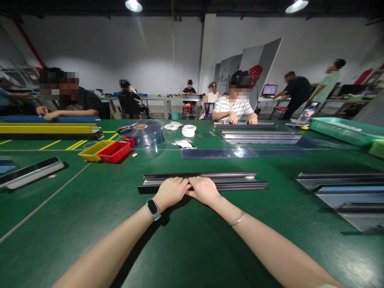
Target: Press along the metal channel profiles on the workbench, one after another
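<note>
A long dark channel-shaped profile (pixel 241 185) lies crosswise on the green table in front of me, its raised edges running left to right. My left hand (pixel 171 193), below a wrist with a smart band, grips the near edge around its middle. Right beside it, my right hand (pixel 204 189) grips the same edge, with a thin bracelet on that wrist. The two thumbs and forefingers meet at the centre. Both sets of fingers curl over the profile, so the fingertips and whatever lies under them are hidden.
More profiles (pixel 339 188) lie at the right. Beyond mine are a clear plastic strip (pixel 210 153), a roll of clear film (pixel 150 134), a yellow bin (pixel 97 152), a red bin (pixel 115 153) and a green basket (pixel 345 130). Co-workers sit across the table.
</note>
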The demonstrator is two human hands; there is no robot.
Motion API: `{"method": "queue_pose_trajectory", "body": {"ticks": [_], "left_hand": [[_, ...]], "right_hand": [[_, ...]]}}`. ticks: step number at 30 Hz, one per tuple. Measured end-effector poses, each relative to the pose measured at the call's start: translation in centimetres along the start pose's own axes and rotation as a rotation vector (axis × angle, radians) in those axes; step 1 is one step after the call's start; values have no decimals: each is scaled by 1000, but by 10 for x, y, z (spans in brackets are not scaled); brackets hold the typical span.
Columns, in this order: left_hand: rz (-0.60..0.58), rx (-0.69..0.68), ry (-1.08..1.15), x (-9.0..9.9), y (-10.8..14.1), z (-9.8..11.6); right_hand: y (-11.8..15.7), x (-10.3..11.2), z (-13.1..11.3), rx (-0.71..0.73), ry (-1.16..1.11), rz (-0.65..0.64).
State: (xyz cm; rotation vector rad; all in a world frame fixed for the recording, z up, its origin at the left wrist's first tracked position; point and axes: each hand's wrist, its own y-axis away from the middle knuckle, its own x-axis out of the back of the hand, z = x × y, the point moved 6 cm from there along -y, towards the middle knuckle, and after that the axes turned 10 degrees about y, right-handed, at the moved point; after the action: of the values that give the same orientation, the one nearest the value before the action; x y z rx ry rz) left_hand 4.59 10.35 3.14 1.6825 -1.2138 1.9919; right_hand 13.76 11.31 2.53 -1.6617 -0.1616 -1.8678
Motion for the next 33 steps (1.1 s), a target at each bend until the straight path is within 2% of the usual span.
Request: {"method": "queue_pose_trajectory", "body": {"ticks": [4, 9, 25, 33], "left_hand": [[3, 23, -8, 5, 7, -5], [39, 52, 23, 9, 9, -6], [45, 49, 31, 0, 1, -2], [48, 60, 6, 4, 6, -8]], "right_hand": [[3, 4, 4, -24, 1, 31], [3, -1, 4, -39, 0, -17], [-4, -9, 4, 23, 43, -76], [1, 0, 9, -8, 20, -13]]}}
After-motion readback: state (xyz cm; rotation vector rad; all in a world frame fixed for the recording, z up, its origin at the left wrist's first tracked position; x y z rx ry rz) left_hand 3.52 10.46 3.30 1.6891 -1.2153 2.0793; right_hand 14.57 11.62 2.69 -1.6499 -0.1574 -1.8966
